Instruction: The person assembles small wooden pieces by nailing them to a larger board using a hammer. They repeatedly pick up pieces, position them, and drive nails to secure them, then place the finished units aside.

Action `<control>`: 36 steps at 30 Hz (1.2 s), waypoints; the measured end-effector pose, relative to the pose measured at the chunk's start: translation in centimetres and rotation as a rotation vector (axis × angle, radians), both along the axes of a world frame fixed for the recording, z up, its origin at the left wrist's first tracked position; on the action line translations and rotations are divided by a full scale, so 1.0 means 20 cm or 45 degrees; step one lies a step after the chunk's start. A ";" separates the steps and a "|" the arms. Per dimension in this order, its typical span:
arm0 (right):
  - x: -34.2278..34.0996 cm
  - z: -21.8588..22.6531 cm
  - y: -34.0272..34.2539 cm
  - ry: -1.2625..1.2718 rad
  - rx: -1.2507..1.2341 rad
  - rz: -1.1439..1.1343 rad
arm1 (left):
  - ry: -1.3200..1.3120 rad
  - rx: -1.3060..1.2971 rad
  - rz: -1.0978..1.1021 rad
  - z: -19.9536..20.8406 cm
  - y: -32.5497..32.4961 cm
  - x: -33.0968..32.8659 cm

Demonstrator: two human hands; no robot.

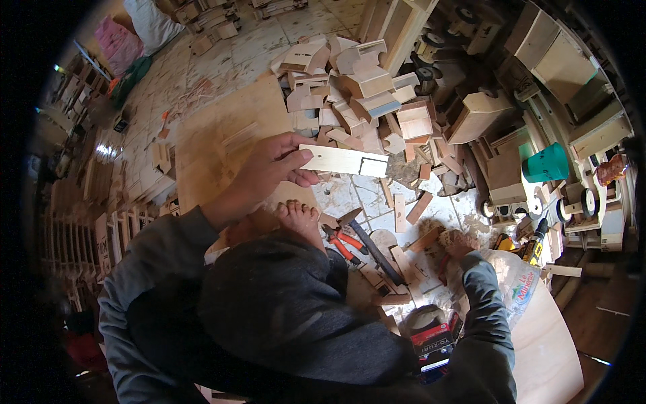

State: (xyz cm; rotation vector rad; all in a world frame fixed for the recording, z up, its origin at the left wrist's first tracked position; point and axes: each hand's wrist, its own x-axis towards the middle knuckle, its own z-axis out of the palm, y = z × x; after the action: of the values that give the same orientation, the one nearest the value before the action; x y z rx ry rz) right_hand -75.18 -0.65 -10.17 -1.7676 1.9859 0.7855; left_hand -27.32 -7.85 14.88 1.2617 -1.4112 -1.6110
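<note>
Raised above the floor, my left hand (277, 163) pinches one end of a flat, pale wooden strip (333, 160) with dark lines marked at its far end. My right hand (459, 244) reaches down at the right, low over the floor beside a loose brown wood piece (426, 239). Its fingers are smeared and partly lost against the background, so their hold does not show. Between the two hands lie pliers with orange handles (351, 246) and a hammer (378, 250) with a dark handle. More small wood strips (400, 213) lie just ahead of these tools.
A heap of cut wooden blocks (363, 84) spreads ahead. A plywood sheet (229, 121) covers floor at the left. Wooden toy-like vehicles with wheels, a green cup (546, 163) and a yellow-black tool (535, 244) stand right. A dark printed box (434, 342) sits near my right forearm.
</note>
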 end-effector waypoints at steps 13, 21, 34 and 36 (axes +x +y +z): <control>0.09 0.20 -0.02 0.227 -0.111 0.011 | -0.045 -0.158 0.096 0.00 0.00 0.02; 0.00 0.65 0.16 -0.168 -0.315 -0.005 | 0.065 -0.352 0.211 0.04 -0.02 0.02; 0.77 1.11 0.26 -1.206 -1.528 -0.174 | -0.438 -1.001 0.220 0.33 0.05 -0.07; 0.97 1.21 0.19 -1.311 -1.720 -0.028 | -0.445 -1.054 0.193 0.35 0.06 -0.08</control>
State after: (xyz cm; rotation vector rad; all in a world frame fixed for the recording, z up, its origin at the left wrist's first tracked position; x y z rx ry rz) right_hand -55.84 3.15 13.93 -1.9358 1.6663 -1.5748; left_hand -28.95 -6.70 21.98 1.1092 -1.8598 -0.5757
